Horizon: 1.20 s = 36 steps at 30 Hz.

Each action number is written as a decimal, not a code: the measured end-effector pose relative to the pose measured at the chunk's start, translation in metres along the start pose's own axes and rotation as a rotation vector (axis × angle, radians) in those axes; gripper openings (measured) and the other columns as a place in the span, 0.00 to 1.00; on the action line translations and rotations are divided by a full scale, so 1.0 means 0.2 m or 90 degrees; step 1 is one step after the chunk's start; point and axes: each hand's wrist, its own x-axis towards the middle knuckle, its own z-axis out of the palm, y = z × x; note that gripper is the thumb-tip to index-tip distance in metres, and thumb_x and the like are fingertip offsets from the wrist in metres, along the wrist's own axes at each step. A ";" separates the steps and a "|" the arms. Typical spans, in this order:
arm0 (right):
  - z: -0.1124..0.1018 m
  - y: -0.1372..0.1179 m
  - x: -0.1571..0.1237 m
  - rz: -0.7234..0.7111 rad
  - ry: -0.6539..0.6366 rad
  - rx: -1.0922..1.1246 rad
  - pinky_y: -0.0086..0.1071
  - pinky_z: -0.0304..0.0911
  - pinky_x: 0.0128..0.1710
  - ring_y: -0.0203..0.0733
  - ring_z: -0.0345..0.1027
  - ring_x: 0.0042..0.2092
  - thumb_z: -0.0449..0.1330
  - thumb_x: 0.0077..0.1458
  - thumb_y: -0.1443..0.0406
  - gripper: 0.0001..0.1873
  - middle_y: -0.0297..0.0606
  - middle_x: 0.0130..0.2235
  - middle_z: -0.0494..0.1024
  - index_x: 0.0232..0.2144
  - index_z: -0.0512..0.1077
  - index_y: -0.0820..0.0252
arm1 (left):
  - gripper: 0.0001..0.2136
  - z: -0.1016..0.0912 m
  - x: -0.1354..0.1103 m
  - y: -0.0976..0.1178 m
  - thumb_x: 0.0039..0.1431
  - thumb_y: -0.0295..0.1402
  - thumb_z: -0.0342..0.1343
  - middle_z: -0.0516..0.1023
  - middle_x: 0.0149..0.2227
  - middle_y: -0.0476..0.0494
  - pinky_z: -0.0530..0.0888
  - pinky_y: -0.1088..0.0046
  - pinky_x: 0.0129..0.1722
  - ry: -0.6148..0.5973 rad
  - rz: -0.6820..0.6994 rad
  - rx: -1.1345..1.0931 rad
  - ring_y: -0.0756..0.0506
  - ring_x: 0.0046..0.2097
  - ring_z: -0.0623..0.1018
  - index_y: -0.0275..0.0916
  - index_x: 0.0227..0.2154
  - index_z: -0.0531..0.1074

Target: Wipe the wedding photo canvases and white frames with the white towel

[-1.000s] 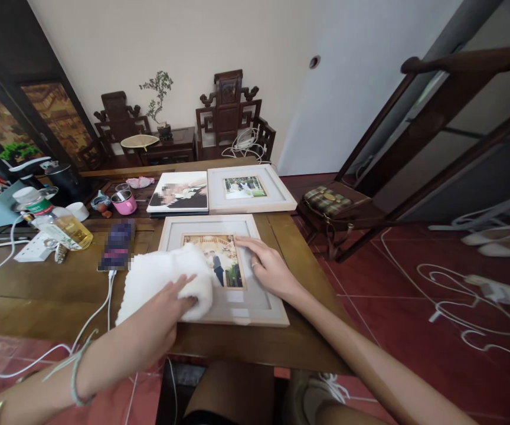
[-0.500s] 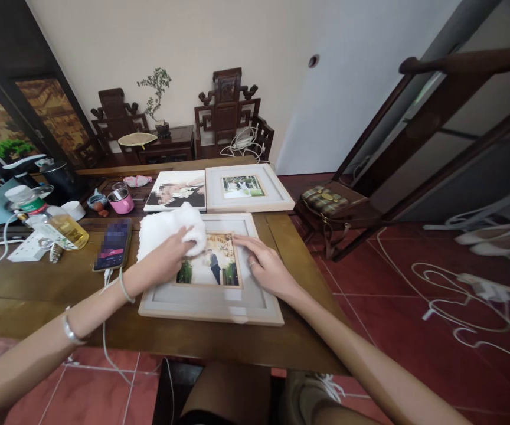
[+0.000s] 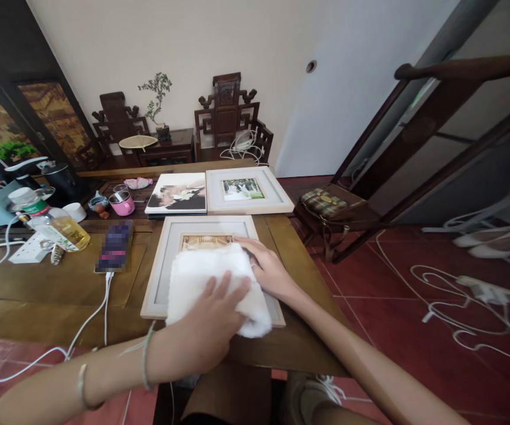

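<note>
A light wooden picture frame (image 3: 160, 265) with a photo lies flat on the wooden table (image 3: 51, 289) in front of me. A fluffy white cloth (image 3: 202, 274) covers most of its glass and hangs over the frame's near right corner. My left hand (image 3: 208, 321) presses flat on the cloth with fingers stretched out. My right hand (image 3: 270, 273) rests flat on the frame's right side, fingers extended, a ring on one finger, partly tucked beside the cloth.
Two more framed pictures (image 3: 248, 190) (image 3: 179, 193) lie further back. A phone (image 3: 114, 247) with a white cable, a bottle (image 3: 62, 229), a pink cup (image 3: 122, 204) and a power strip (image 3: 33, 247) sit at left. Carved chairs stand behind; cables lie on the red floor right.
My left hand has swept the cloth from the frame's far left corner down toward the near right corner. My right hand has stayed on the frame's right side.
</note>
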 end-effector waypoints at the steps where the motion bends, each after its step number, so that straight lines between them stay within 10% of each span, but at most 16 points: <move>1: 0.00 0.00 0.00 0.004 0.000 0.002 0.49 0.57 0.61 0.46 0.64 0.59 0.48 0.45 0.79 0.32 0.42 0.56 0.74 0.50 0.72 0.56 | 0.18 -0.01 0.04 0.02 0.49 0.19 0.53 0.44 0.69 0.31 0.52 0.37 0.61 -0.006 0.001 0.012 0.23 0.67 0.42 0.33 0.45 0.73; 6: 0.00 0.01 -0.01 -0.010 -0.003 0.005 0.50 0.55 0.63 0.46 0.63 0.60 0.48 0.44 0.79 0.33 0.41 0.56 0.73 0.52 0.72 0.56 | 0.15 -0.03 0.07 0.03 0.51 0.19 0.53 0.48 0.68 0.31 0.54 0.36 0.60 -0.031 -0.070 0.021 0.23 0.67 0.45 0.31 0.41 0.76; 19: -0.01 -0.01 0.00 -0.025 -0.018 0.002 0.51 0.56 0.62 0.46 0.61 0.61 0.48 0.43 0.80 0.36 0.40 0.58 0.72 0.54 0.70 0.54 | 0.15 -0.09 -0.29 -0.18 0.47 0.14 0.49 0.54 0.67 0.37 0.59 0.40 0.58 -0.055 -0.267 0.157 0.27 0.67 0.51 0.35 0.32 0.77; 31: -0.01 0.00 -0.01 -0.027 -0.015 0.000 0.50 0.56 0.62 0.46 0.63 0.60 0.47 0.45 0.79 0.33 0.43 0.56 0.72 0.52 0.70 0.57 | 0.22 -0.14 0.12 -0.67 0.50 0.14 0.46 0.48 0.67 0.27 0.53 0.50 0.64 0.146 -0.193 0.216 0.33 0.68 0.47 0.29 0.48 0.72; 36: -0.01 0.01 -0.01 -0.026 -0.014 0.006 0.49 0.57 0.61 0.46 0.63 0.60 0.48 0.45 0.79 0.33 0.42 0.56 0.72 0.52 0.70 0.55 | 0.24 -0.11 0.05 -0.55 0.46 0.13 0.47 0.52 0.66 0.26 0.56 0.51 0.64 0.064 -0.154 0.196 0.31 0.67 0.50 0.29 0.47 0.73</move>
